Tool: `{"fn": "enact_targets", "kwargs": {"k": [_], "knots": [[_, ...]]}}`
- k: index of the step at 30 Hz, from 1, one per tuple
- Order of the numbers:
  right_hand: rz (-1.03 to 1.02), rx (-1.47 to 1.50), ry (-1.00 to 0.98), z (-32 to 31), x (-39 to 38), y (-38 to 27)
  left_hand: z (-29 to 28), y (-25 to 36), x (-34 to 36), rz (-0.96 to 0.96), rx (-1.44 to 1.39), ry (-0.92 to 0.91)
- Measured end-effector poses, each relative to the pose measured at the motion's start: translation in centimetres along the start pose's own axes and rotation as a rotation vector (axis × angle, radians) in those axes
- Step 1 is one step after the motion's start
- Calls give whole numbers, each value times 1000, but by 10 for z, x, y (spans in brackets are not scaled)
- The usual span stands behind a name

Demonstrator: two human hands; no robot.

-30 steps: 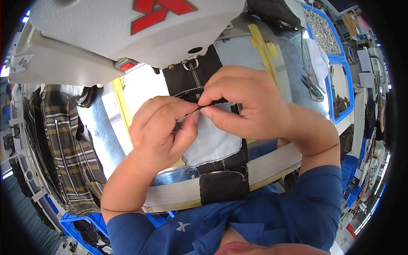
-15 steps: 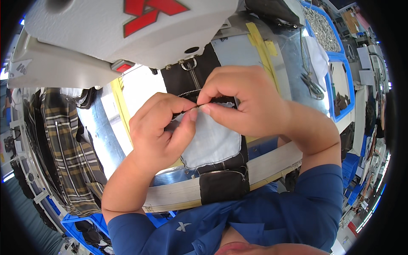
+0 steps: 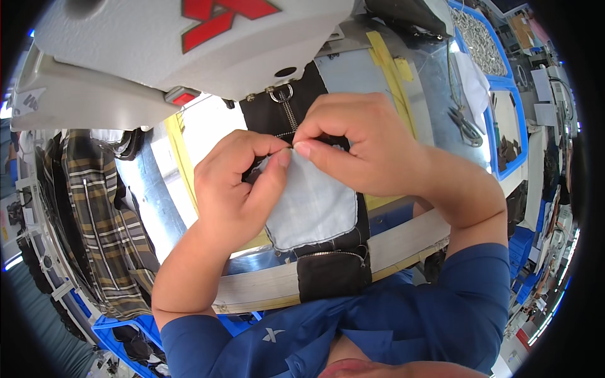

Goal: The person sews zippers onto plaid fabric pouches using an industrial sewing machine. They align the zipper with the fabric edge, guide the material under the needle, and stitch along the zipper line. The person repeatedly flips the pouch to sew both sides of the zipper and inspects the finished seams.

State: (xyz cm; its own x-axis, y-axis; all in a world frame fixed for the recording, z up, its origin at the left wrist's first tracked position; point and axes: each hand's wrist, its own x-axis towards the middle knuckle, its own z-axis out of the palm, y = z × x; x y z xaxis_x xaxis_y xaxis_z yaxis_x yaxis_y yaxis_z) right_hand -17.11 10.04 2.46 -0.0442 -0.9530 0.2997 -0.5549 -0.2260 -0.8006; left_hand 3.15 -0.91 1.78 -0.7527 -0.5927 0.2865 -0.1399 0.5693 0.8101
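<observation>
Item one: a pale fabric panel (image 3: 312, 205), dark-stitched at its rim, is lying at the centre of the frame, spreading below the pinching fingertips, its upper edge meeting them.

Grip, left: the left hand (image 3: 230, 183) is closing thumb and forefinger narrowly on that upper edge, coming in from the left.

Grip, right: the right hand (image 3: 372, 142) is pinching the same edge just beside it, thumb below and forefinger above; from where I am standing, the fingers are hiding how the layers are folding.

Orientation: the panel's long axis is running roughly from top to bottom of the frame, leaning slightly, the lower end to the right; its round-cornered end is pointing down toward the wearer.

Item two: a black fabric strip (image 3: 257, 120) is lying beneath, running the same way, showing a metal zipper (image 3: 288, 113) and a D-ring (image 3: 282, 93) above the hands and a zipped black pouch (image 3: 334, 277) at lower centre.

Surroundings: a white machine head (image 3: 145, 69) is filling the upper left; plaid fabric (image 3: 104, 233) is hanging at left; snips (image 3: 465, 129) are resting at upper right, near a blue tray (image 3: 521, 120).
</observation>
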Motion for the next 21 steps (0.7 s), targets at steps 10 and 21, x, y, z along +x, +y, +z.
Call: {"fn": "enact_targets", "kwargs": {"k": [10,21], "knots": [[27,-320,87,13,24,39,0,-30,31,-395,170,22],[212,-425,-122,-6,62,64,-1,-68,57,-256,372,-47]]}}
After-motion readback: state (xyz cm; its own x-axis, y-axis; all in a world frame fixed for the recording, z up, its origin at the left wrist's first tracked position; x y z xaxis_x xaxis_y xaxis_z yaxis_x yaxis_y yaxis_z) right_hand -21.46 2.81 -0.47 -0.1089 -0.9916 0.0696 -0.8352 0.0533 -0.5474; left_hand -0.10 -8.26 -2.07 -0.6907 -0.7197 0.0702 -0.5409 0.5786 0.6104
